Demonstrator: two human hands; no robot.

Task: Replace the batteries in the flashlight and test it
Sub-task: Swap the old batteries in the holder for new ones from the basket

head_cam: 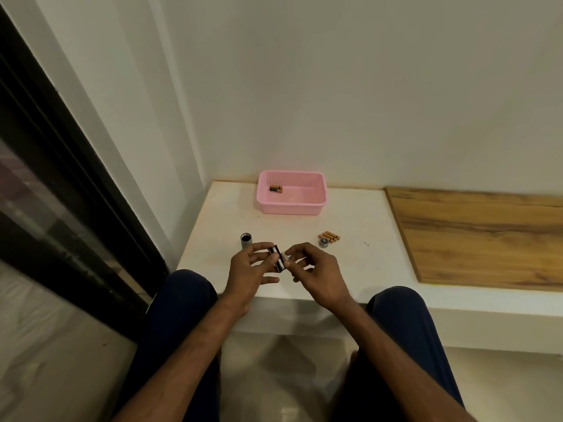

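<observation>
My left hand (254, 269) grips a small black battery holder (276, 257) above the near edge of the white ledge (365, 269). My right hand (310, 266) pinches a battery (284, 256) at the holder's right side, its fingertips touching it. The grey flashlight body (246, 240) stands upright with its open end up, just left of my left hand. The flashlight's round end cap (323, 242) lies to the right, beside a small cluster of copper-topped batteries (329, 236). A pink basket (292, 192) at the back holds loose batteries (276, 189).
A wooden board (481, 236) covers the ledge's right part. The wall runs close behind the basket, and a dark window frame (70, 166) stands at the left. My knees (396, 303) sit under the ledge's front edge.
</observation>
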